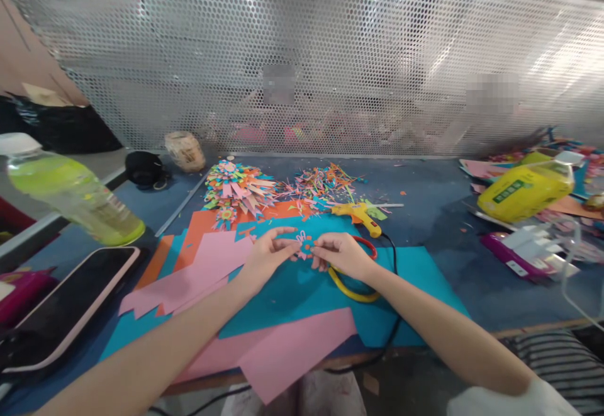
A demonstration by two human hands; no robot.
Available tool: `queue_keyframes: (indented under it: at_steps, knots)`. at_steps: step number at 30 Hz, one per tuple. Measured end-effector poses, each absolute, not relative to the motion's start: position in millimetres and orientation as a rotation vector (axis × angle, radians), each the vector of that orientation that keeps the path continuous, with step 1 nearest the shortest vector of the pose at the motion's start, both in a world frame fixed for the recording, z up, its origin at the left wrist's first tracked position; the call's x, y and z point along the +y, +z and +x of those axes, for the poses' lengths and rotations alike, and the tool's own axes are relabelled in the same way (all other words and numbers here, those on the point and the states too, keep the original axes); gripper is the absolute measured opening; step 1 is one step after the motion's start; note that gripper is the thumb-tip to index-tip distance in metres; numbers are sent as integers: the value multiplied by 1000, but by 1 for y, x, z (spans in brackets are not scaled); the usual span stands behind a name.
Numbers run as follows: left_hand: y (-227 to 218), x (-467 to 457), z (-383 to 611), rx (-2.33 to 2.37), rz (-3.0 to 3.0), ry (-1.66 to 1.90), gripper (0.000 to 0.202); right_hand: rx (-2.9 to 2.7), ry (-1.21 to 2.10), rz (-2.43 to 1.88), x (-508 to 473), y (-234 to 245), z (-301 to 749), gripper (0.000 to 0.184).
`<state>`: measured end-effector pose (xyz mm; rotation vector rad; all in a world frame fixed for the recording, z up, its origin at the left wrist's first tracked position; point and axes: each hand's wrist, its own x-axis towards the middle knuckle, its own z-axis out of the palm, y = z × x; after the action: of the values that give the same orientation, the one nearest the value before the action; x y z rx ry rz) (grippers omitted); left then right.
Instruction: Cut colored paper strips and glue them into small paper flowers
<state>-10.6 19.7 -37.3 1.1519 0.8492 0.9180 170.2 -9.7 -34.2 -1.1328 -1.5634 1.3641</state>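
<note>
My left hand (267,255) and my right hand (340,254) meet over the teal paper sheet (415,277). Both pinch a small pink and orange paper cutout (303,245) between fingertips. Under my right hand lie scissors with yellow and red handles (352,287). Just beyond sits a yellow glue gun (358,214), its black cord running toward the table's front edge. Pink paper sheets (207,271) and orange paper (201,227) lie under and left of my left forearm. Finished paper flowers (236,189) and a heap of coloured paper scraps (321,186) lie behind.
A green drink bottle (70,199) and a phone in a pink case (66,306) sit at the left. A yellow bottle (526,191) and a purple and white box (528,253) lie at the right. A perforated metal screen (330,57) closes the back.
</note>
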Motion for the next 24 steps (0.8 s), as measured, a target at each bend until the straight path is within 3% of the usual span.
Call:
queue_keyframes:
  at_steps: [6,12,17,24]
  knots:
    - [-36,21,-12,857,1144,906,52,-1492,1405,-1129,-8,-35,172,31]
    - [-37,22,-12,867,1162,902,46,-1500,1433,-1125,-7,-34,174,42]
    - [-39,22,-12,841,1176,864,43,-1578,1256,-1217,-6,-33,175,30]
    - [-42,21,-12,791,1150,904,48,-1519,1298,-1203,-7,-35,173,25]
